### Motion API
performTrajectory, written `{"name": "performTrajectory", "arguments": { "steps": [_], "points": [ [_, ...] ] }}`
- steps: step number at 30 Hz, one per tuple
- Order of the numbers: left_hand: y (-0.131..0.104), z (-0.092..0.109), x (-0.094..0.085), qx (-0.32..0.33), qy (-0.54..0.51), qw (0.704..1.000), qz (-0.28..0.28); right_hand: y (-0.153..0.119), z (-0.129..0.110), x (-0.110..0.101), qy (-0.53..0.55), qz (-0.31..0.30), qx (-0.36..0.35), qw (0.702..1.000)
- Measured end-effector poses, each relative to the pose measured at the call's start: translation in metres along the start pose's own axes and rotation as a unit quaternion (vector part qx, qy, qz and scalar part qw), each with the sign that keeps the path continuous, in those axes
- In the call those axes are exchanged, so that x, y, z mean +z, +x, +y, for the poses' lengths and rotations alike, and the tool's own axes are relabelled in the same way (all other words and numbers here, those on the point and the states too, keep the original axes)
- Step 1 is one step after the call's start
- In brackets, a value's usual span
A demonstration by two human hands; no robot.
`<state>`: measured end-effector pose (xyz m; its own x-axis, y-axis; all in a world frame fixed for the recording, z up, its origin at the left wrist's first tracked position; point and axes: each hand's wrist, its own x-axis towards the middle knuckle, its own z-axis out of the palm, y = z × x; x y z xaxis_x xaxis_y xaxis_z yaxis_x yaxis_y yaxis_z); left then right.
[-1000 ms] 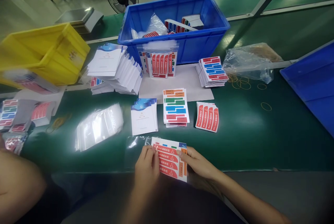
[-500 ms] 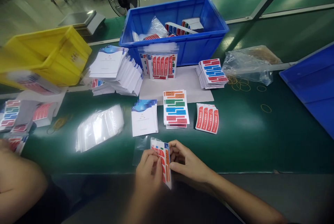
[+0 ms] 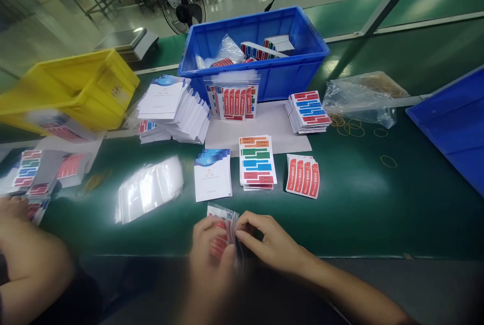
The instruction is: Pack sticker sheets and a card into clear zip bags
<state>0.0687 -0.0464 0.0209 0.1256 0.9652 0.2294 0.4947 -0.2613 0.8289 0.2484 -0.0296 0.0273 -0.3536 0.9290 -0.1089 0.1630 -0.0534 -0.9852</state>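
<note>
I see my left hand point(image 3: 212, 249) and my right hand point(image 3: 270, 244) meeting at the near edge of a dark green table point(image 3: 359, 204); both sets of fingers are pinched narrow on a clear bag of label sheets point(image 3: 223, 229), held on edge just above the surface, its red print blurred. Just beyond lie a stack of white booklets point(image 3: 212, 176), a stack of coloured label sheets point(image 3: 257, 162) and a stack of red labels point(image 3: 302, 176), side by side but apart. A pile of clear bags point(image 3: 149, 188) lies to the left. Farther back a blue bin point(image 3: 253, 52) stands on the table, with a yellow bin point(image 3: 75, 88) off left. Behind them I see a shiny pale floor, a standing fan point(image 3: 185, 4) and a scale point(image 3: 126, 42). Another person's arm point(image 3: 30, 259) rests at far left.
</note>
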Motion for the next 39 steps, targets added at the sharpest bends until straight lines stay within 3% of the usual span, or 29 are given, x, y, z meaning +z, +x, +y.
{"name": "performTrajectory", "arguments": {
  "steps": [3,6,9,11,16,19,24,29,34,39],
  "points": [
    [0.012,-0.011,-0.016,-0.011,-0.002,0.999,-0.042,0.002,-0.017,-0.010,-0.094,-0.024,-0.074,0.992],
    [0.028,-0.014,-0.030,0.015,-0.014,0.991,-0.136,0.003,-0.029,-0.018,-0.154,-0.062,-0.143,0.976],
    [0.037,-0.009,-0.036,0.026,-0.068,0.978,-0.194,0.003,-0.033,-0.025,-0.161,-0.064,-0.157,0.972],
    [0.039,-0.007,-0.036,0.007,-0.108,0.978,-0.179,0.002,-0.029,-0.028,-0.143,-0.044,-0.146,0.978],
    [0.033,-0.013,-0.029,-0.039,-0.210,0.975,-0.069,-0.001,-0.013,-0.033,-0.125,0.033,-0.129,0.983],
    [0.031,-0.014,-0.025,-0.039,-0.213,0.972,-0.095,0.000,-0.011,-0.032,-0.108,0.047,-0.141,0.983],
    [0.033,-0.009,-0.026,0.009,-0.130,0.979,-0.156,0.003,-0.013,-0.030,-0.133,0.027,-0.184,0.974],
    [0.035,-0.003,-0.030,0.070,-0.094,0.979,-0.166,0.003,-0.007,-0.029,-0.165,0.027,-0.249,0.954],
    [0.034,0.002,-0.029,0.071,-0.084,0.978,-0.177,0.001,-0.008,-0.033,-0.183,0.011,-0.243,0.953],
    [0.034,0.007,-0.028,0.092,-0.040,0.976,-0.192,0.005,-0.016,-0.034,-0.218,-0.048,-0.228,0.948]
  ]
}}
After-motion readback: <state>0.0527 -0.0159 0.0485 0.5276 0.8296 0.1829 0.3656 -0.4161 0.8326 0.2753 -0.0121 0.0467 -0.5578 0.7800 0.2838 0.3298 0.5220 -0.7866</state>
